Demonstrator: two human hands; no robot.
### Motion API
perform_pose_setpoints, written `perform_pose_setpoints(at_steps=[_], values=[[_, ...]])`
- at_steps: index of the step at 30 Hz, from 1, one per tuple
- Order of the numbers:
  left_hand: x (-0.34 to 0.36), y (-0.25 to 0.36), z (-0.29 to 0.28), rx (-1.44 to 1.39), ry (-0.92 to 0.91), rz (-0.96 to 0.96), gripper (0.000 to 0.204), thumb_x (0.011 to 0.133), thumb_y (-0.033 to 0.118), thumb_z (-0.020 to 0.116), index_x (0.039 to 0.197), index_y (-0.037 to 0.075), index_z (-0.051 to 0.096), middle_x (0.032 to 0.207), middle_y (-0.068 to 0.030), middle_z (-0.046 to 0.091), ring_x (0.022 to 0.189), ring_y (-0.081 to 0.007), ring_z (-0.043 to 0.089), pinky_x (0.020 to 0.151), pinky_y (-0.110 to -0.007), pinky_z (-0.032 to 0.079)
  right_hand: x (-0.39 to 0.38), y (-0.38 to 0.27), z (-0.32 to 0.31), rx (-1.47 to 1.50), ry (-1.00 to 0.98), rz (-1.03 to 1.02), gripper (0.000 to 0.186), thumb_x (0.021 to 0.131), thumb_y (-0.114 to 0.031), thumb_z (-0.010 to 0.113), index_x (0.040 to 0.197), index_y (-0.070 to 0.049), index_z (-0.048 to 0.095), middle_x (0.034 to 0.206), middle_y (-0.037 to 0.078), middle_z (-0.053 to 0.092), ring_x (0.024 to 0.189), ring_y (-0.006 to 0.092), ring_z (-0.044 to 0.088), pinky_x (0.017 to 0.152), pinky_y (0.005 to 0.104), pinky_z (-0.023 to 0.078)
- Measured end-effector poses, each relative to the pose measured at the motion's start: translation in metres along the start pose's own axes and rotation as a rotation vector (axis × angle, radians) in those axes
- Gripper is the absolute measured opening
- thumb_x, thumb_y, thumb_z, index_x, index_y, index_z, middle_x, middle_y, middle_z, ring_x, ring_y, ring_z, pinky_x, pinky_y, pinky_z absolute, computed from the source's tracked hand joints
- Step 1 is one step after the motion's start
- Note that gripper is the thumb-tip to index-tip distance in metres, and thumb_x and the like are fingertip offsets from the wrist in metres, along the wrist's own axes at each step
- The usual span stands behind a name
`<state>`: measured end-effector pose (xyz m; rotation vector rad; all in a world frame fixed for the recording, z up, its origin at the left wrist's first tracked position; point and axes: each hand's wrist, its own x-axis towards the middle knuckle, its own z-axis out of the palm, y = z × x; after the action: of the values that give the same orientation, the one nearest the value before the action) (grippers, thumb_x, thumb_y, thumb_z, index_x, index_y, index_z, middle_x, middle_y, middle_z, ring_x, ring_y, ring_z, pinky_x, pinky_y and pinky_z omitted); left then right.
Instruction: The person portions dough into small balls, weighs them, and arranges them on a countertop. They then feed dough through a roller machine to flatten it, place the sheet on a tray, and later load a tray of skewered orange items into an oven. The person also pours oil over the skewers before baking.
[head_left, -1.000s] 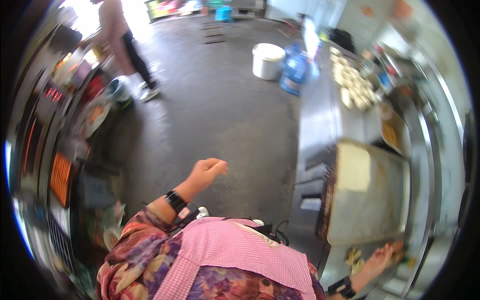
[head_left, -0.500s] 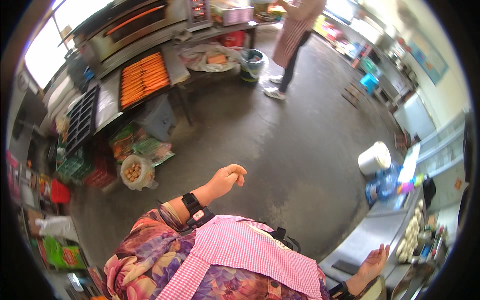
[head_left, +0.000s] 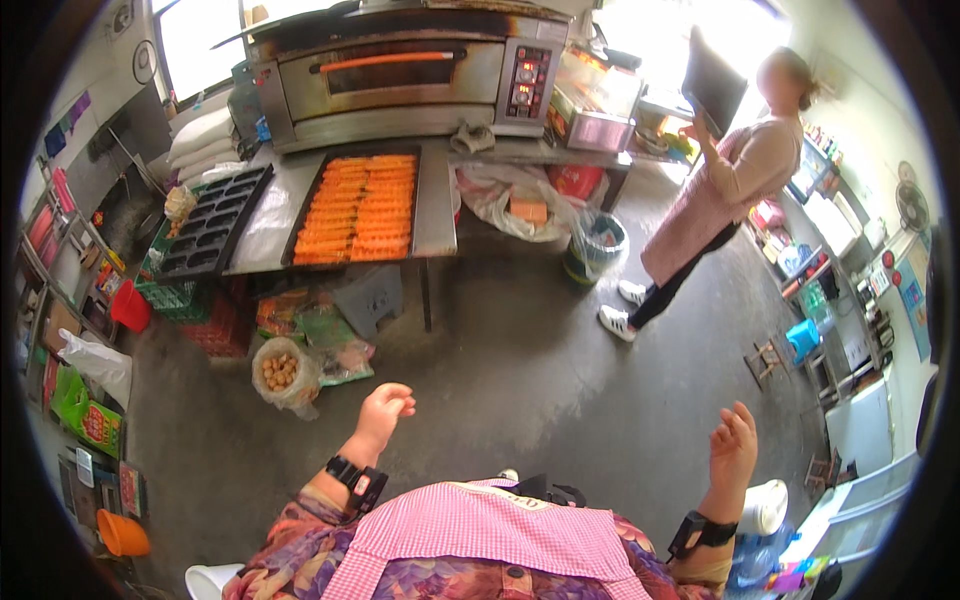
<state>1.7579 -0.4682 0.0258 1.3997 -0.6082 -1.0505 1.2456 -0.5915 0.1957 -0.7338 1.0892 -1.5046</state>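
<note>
My left hand [head_left: 383, 415] hangs in mid-air over the floor with its fingers curled in and nothing visible in them. My right hand [head_left: 735, 440] is raised on the other side, fingers partly bent and apart, palm bare. Neither hand touches anything. Closest to my left hand is a plastic bag of round brown items [head_left: 284, 372] on the floor. Beyond it, a dark baking tray of long orange pieces [head_left: 360, 208] lies on a metal table [head_left: 436, 215]. Left of that tray rests a black moulded pan [head_left: 215, 222] with several hollows.
A deck oven [head_left: 400, 85] stands behind the table. At right, a co-worker [head_left: 735, 180] in a checked apron holds up a dark tray [head_left: 713, 85]. A lined bucket [head_left: 597, 247] sits by the table's end. A small wooden stool [head_left: 765, 362] and a white bucket [head_left: 763, 507] stand right.
My view has swung toward the oven and table. My right hand has risen and stretched forward from beside the metal counter. The co-worker now shows in full, holding a dark tray.
</note>
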Motion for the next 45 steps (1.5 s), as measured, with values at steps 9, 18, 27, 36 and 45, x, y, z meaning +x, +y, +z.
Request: perform_pose_setpoints(at_steps=[9, 18, 27, 36, 45], values=[[0.072, 0.019, -0.005, -0.237, 0.428, -0.085, 0.016, 0.083, -0.002, 0.049, 0.095, 0.002, 0.059, 0.082, -0.0087, 0.063, 0.070, -0.0158, 0.062, 0.068, -0.029, 0.055, 0.255, 0.039, 0.246, 0.048, -0.605, 0.296, 0.021, 0.089, -0.005, 0.053, 0.109, -0.003, 0.056, 0.091, 0.012, 0.067, 0.069, 0.0164, 0.062, 0.064, 0.0272, 0.052], [0.224, -0.001, -0.036, -0.398, 0.685, -0.112, 0.016, 0.085, 0.001, 0.047, 0.097, 0.002, 0.057, 0.082, -0.0089, 0.062, 0.067, -0.0168, 0.061, 0.065, -0.029, 0.054, 0.398, 0.132, 0.485, -0.006, -1.000, 0.415, 0.021, 0.090, -0.007, 0.052, 0.110, -0.004, 0.058, 0.092, 0.009, 0.067, 0.076, 0.0151, 0.063, 0.066, 0.0279, 0.052], [0.331, 0.023, -0.034, -0.549, 0.818, -0.047, 0.017, 0.086, 0.005, 0.052, 0.102, 0.002, 0.056, 0.084, -0.0094, 0.063, 0.071, -0.0188, 0.062, 0.067, -0.031, 0.052, 0.523, 0.224, 0.688, -0.063, -1.121, 0.495, 0.020, 0.087, -0.011, 0.058, 0.106, -0.005, 0.058, 0.092, 0.008, 0.066, 0.074, 0.0140, 0.061, 0.068, 0.0276, 0.051], [0.357, 0.025, 0.011, -0.571, 1.238, -0.132, 0.019, 0.086, 0.011, 0.056, 0.104, 0.005, 0.056, 0.086, -0.0062, 0.063, 0.074, -0.0162, 0.061, 0.068, -0.029, 0.051, 0.649, 0.358, 0.938, 0.138, -1.232, 0.560, 0.014, 0.084, -0.010, 0.061, 0.096, -0.001, 0.058, 0.088, 0.012, 0.064, 0.079, 0.0228, 0.063, 0.074, 0.0353, 0.053], [0.402, 0.045, 0.035, -0.390, 1.451, -0.319, 0.034, 0.089, 0.024, 0.054, 0.116, 0.003, 0.055, 0.097, -0.0020, 0.059, 0.089, -0.0121, 0.055, 0.076, -0.027, 0.044, 0.780, 0.424, 1.100, 0.449, -0.893, 0.725, 0.013, 0.086, -0.012, 0.060, 0.095, -0.002, 0.058, 0.094, 0.012, 0.062, 0.096, 0.0301, 0.057, 0.091, 0.0499, 0.046]])
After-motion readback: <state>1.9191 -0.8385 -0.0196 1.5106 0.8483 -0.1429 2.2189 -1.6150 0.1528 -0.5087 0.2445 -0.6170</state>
